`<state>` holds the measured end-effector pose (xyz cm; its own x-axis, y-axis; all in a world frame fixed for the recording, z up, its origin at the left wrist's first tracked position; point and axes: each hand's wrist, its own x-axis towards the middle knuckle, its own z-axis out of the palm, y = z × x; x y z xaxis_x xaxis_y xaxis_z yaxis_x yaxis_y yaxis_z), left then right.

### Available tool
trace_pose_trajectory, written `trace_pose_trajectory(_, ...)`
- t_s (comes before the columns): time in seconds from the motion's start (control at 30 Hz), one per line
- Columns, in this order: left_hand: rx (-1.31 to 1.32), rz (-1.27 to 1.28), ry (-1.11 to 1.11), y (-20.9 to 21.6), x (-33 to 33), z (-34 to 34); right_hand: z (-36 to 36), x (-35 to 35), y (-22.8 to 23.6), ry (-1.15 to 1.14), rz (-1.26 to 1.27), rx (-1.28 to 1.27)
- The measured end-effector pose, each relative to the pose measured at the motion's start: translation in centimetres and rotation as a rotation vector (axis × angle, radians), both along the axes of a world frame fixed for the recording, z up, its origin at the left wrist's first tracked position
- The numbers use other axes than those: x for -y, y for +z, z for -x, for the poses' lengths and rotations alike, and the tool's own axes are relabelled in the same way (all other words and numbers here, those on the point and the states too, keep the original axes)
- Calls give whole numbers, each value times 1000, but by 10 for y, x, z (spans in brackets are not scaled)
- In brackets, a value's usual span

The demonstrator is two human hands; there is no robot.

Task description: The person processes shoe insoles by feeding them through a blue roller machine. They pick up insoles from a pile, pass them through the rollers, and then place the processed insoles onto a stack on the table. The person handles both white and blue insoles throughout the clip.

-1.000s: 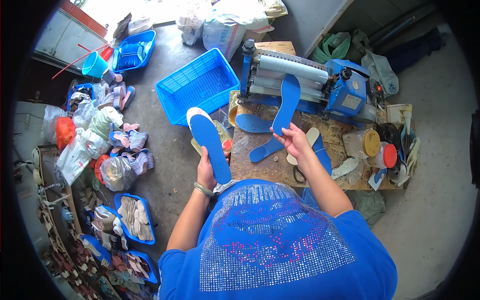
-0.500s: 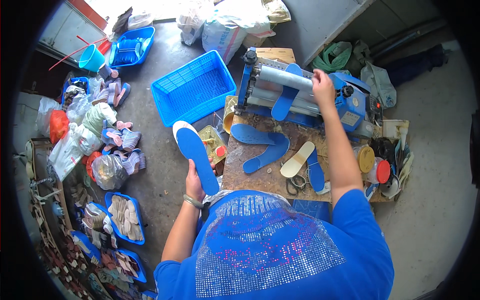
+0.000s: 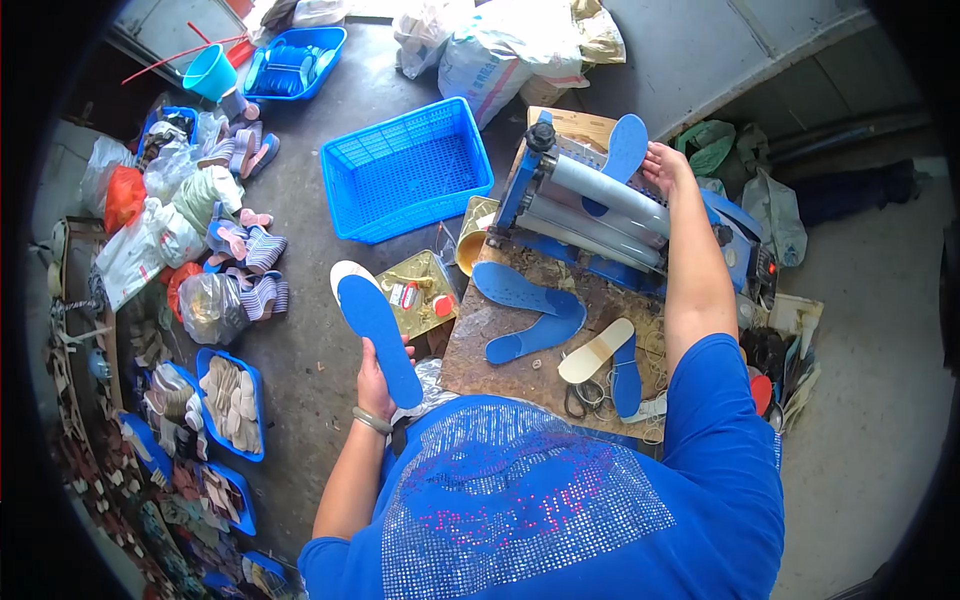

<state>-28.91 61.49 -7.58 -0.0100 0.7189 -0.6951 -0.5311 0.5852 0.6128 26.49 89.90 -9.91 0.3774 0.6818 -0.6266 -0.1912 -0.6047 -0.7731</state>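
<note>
My left hand (image 3: 375, 388) grips a blue insole (image 3: 378, 335) by its edge, with a pale insole (image 3: 347, 272) showing underneath at the toe end. My right hand (image 3: 665, 168) reaches over the rollers (image 3: 610, 193) of a blue machine. Its fingers are extended just beside another blue insole (image 3: 628, 146), which sticks up at the far side of the rollers; no grip on it is visible. On the worktable (image 3: 470, 365) lie blue insoles (image 3: 540, 335) overlapping in a V shape. Near them are a cream insole (image 3: 597, 352) and a narrow blue insole (image 3: 626, 380).
Black-handled scissors (image 3: 583, 400) rest near the table's front edge. Left of the table stands a tray (image 3: 425, 318) with small items and a red cap. Beyond is a blue plastic basket (image 3: 405, 180). Slippers (image 3: 262, 250), bags and insole bins (image 3: 235, 408) line the left.
The blue insole in the machine has passed through to the far side of the rollers. My right hand has moved farther over them, with its fingers opening out. My left hand still holds its insole.
</note>
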Motion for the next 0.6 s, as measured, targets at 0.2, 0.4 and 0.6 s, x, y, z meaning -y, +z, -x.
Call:
trace_pose_trajectory(0.2, 17, -17, -8, -3, 0, -5, 1, -19, 9, -170, -246, 33)
trace_pose_trajectory(0.4, 142, -43, 26, 1, -4, -13, 6, 3, 86, -150, -746, -34)
trace_pose_trajectory(0.6, 194, -112, -64, -5, 3, -18, 103, 137, 135, 254, -708, -46)
